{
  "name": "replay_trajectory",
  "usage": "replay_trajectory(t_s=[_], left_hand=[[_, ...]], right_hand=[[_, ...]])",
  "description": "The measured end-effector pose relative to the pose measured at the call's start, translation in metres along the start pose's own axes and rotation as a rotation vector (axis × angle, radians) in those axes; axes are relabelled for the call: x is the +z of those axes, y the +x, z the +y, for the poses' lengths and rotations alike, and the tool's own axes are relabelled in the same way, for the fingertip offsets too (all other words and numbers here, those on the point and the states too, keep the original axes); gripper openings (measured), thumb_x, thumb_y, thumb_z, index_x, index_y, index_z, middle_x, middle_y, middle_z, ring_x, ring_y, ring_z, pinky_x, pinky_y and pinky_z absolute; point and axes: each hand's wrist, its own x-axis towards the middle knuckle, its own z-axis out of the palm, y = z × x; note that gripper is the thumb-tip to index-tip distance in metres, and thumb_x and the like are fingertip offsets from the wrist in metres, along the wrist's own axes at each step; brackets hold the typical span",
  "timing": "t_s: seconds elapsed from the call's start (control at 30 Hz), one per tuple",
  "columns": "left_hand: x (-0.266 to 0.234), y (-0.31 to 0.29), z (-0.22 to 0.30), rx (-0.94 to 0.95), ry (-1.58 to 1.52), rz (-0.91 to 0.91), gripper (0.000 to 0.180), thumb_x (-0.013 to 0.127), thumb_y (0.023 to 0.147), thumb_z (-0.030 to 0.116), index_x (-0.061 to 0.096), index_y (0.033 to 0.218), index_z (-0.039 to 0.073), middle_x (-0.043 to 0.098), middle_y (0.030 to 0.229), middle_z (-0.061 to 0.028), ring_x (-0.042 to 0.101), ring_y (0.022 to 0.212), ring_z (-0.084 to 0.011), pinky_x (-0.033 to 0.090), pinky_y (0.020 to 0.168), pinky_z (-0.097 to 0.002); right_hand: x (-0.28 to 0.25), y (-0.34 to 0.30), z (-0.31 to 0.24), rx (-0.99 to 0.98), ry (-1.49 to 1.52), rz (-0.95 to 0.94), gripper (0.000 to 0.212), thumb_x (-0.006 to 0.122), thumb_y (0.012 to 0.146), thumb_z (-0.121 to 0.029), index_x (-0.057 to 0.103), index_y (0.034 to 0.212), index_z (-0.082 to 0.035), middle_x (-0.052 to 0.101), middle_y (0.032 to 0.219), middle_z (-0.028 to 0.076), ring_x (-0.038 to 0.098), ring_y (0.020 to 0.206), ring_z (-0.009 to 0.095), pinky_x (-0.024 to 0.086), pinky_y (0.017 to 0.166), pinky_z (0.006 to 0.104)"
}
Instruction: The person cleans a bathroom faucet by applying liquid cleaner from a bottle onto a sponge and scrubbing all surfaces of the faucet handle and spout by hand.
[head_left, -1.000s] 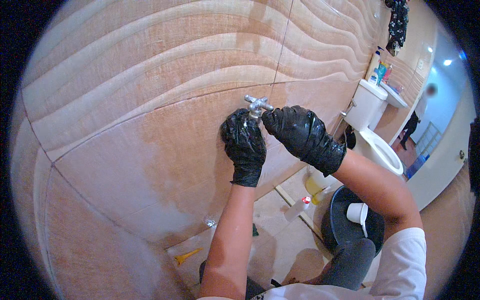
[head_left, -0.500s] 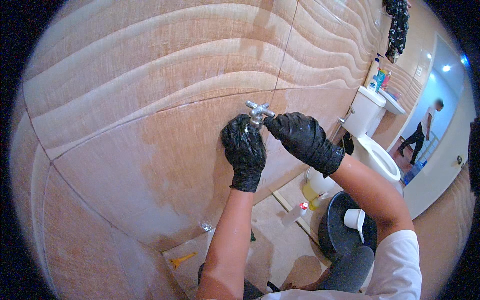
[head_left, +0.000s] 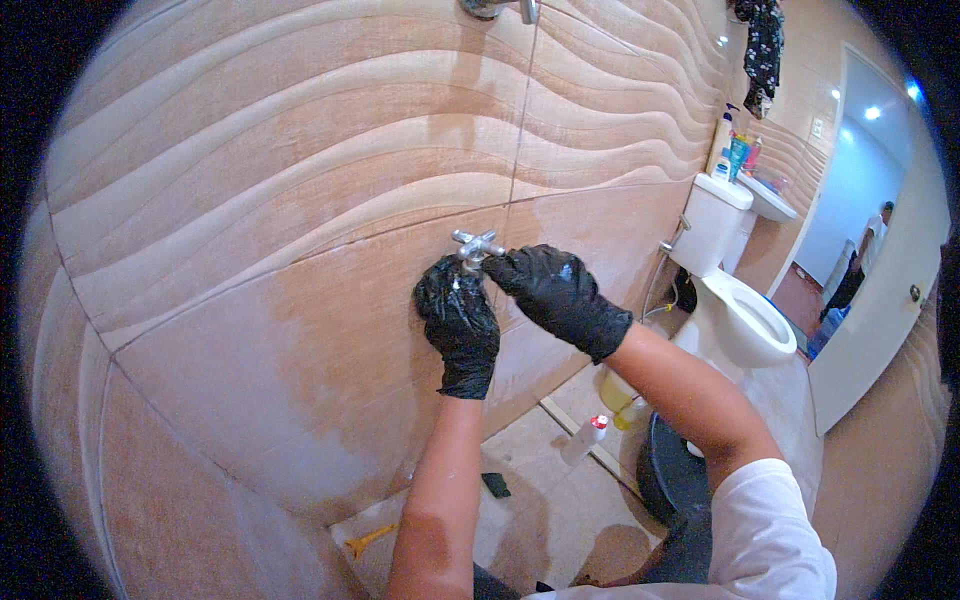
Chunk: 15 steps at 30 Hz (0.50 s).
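Note:
A chrome faucet (head_left: pixel 477 243) with a cross-shaped handle sticks out from the brown tiled wall in front of me. My left hand (head_left: pixel 458 325), in a black glove, is closed around the faucet's body below the handle. My right hand (head_left: pixel 560 295), gloved in the same black, grips the right end of the handle with its fingers bent. The left glove looks wet, and both gloves hide much of the faucet's lower part. Whether a cloth or pad is also in either hand, I cannot make out.
On the floor are a white bottle (head_left: pixel 585 442) with a red cap, a black tub (head_left: pixel 660 470), an orange-yellow tool (head_left: pixel 368 542) and a dark pad (head_left: pixel 495 485). A toilet (head_left: pixel 750 315) stands right, toiletries on its tank. Beyond the open door (head_left: pixel 875 345) is a person (head_left: pixel 868 255).
The view has shifted, so the hands and faucet sit lower and further left. Both hands stay at the faucet. A metal fixture shows at the top edge. The person beyond the door is now partly hidden.

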Motion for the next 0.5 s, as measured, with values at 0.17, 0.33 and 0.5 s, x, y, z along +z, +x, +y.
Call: replay_trajectory(t_s=[0.17, 0.33, 0.5], left_hand=[[0.001, -0.003, -0.002, 0.013, 0.032, -0.028, 0.017, 0.045, 0.085, 0.013, 0.055, 0.089, 0.000, 0.057, 0.092, -0.0161, 0.050, 0.089, -0.0331, 0.037, 0.081, -0.0423], [0.002, -0.004, -0.002, -0.006, 0.022, -0.030, 0.016, 0.046, 0.084, 0.013, 0.055, 0.088, 0.001, 0.057, 0.090, -0.0164, 0.050, 0.088, -0.0338, 0.037, 0.080, -0.0432], [0.001, -0.005, -0.004, 0.056, 0.030, 0.036, 0.017, 0.046, 0.084, 0.013, 0.055, 0.089, 0.000, 0.057, 0.091, -0.0160, 0.051, 0.088, -0.0332, 0.038, 0.080, -0.0431]], right_hand=[[0.022, -0.004, -0.020, 0.196, 0.205, 0.273, 0.023, 0.054, 0.074, -0.004, 0.055, 0.096, -0.011, 0.055, 0.072, 0.009, 0.057, 0.063, 0.027, 0.046, 0.053, 0.0356], [0.018, -0.007, -0.021, 0.228, 0.097, 0.133, 0.021, 0.054, 0.074, -0.004, 0.055, 0.094, -0.011, 0.056, 0.072, 0.010, 0.057, 0.064, 0.026, 0.047, 0.053, 0.0357], [0.018, -0.006, -0.025, 0.239, 0.127, 0.147, 0.018, 0.054, 0.076, -0.006, 0.055, 0.094, -0.010, 0.057, 0.073, 0.010, 0.058, 0.063, 0.027, 0.047, 0.052, 0.0360]])
